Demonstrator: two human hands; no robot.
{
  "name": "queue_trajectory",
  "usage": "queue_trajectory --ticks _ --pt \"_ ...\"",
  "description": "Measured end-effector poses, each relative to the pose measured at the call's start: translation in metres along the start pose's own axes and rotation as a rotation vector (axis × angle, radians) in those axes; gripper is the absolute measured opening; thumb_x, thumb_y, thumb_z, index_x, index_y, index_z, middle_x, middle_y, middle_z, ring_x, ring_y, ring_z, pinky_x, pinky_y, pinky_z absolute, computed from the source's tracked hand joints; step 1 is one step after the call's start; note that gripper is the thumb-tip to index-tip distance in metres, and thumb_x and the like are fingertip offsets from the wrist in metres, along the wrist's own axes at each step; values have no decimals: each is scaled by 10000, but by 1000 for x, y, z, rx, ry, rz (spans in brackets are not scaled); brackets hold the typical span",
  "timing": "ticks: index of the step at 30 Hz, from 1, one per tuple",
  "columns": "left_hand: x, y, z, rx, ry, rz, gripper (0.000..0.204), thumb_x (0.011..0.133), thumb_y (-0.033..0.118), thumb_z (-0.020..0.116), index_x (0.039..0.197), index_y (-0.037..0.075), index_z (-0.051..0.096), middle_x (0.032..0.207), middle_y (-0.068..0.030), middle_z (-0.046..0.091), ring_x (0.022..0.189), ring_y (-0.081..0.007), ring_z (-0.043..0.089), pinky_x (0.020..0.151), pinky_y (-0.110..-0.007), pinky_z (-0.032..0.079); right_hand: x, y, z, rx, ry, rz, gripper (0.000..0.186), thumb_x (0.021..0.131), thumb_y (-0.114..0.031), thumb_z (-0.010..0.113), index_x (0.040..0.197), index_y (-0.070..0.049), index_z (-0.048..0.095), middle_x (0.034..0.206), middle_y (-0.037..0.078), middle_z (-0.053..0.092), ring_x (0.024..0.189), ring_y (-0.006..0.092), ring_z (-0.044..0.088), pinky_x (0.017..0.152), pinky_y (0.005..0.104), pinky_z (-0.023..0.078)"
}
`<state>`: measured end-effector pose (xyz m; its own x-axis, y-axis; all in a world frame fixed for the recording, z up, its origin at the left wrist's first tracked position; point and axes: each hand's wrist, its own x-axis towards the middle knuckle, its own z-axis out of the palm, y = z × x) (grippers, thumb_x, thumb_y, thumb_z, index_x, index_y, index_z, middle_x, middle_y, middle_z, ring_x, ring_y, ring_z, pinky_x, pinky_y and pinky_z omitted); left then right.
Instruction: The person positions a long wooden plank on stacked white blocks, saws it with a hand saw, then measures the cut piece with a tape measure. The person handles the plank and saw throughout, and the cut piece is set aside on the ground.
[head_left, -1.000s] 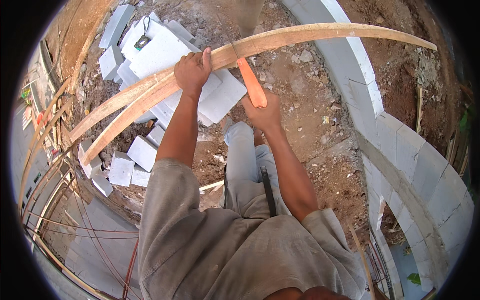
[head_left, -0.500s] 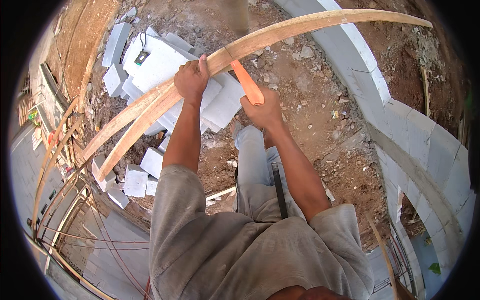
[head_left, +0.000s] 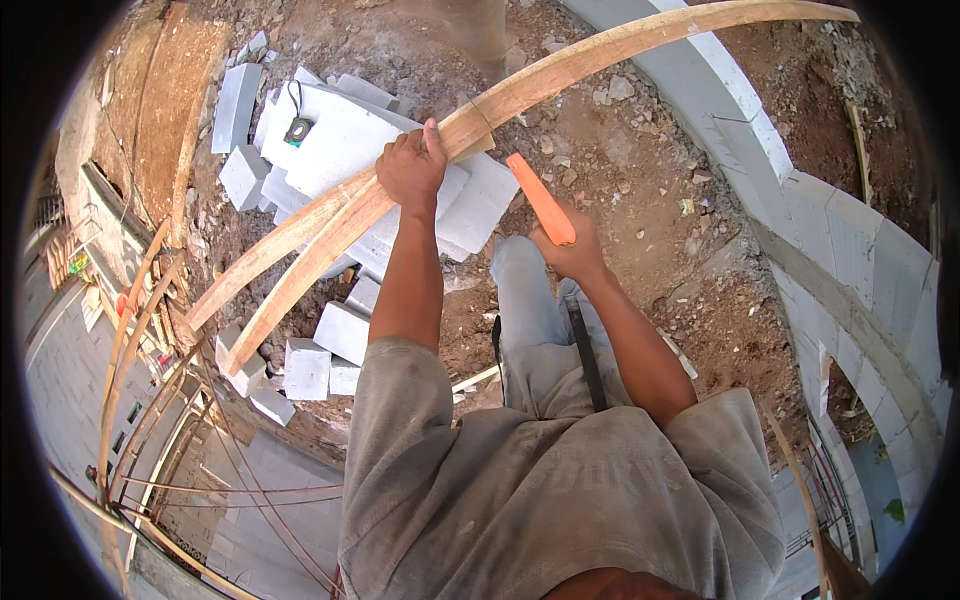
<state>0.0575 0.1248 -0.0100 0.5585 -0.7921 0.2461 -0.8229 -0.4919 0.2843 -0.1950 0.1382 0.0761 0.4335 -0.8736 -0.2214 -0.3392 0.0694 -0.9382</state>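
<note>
Left hand [head_left: 412,168] grips the wooden planks [head_left: 560,75]; right hand [head_left: 570,250] clasps an orange-handled tool [head_left: 540,198], not yet applied to them.

bright even daylight, soft short shadows, sharp focus; fisheye bends edges into a black rim.

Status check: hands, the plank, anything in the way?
Left hand gripping the long wooden plank. Right hand shut on orange handle, just below the plank. Grey blocks and rubble underfoot.
</note>
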Motion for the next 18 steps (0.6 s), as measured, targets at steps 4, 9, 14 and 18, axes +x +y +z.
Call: queue_trajectory --ticks 4,9,14,18 --pt "-7 -9 -4 37 19 43 369 935 416 587 761 143 765 694 -65 673 656 -273 617 619 -425 455 -23 -48 -8 -93 -17 127 158 768 -119 699 863 -7 643 724 125 646 636 248 650 607 358 504" --pt "-4 -5 -1 13 -33 -20 360 929 409 604 739 143 757 689 -57 680 677 -270 634 625 -413 468 -7 -44 -6 -33 -26 117 129 761 -103 687 836 -15 631 717 127 637 628 253 647 568 361 496" --pt "0 4 -2 -23 -30 -47 441 961 449 555 767 109 759 720 -92 693 675 -302 648 621 -436 483 -29 79 3 -152 89 -317 25 774 -30 624 778 -8 613 659 75 598 588 162 589 554 356 478" --pt "-1 -5 0 41 -58 -45 417 940 441 572 744 125 760 724 -77 698 701 -289 650 673 -421 477 -25 4 -13 30 -23 62 100 749 -69 675 819 -27 617 685 125 612 583 261 622 544 364 490"
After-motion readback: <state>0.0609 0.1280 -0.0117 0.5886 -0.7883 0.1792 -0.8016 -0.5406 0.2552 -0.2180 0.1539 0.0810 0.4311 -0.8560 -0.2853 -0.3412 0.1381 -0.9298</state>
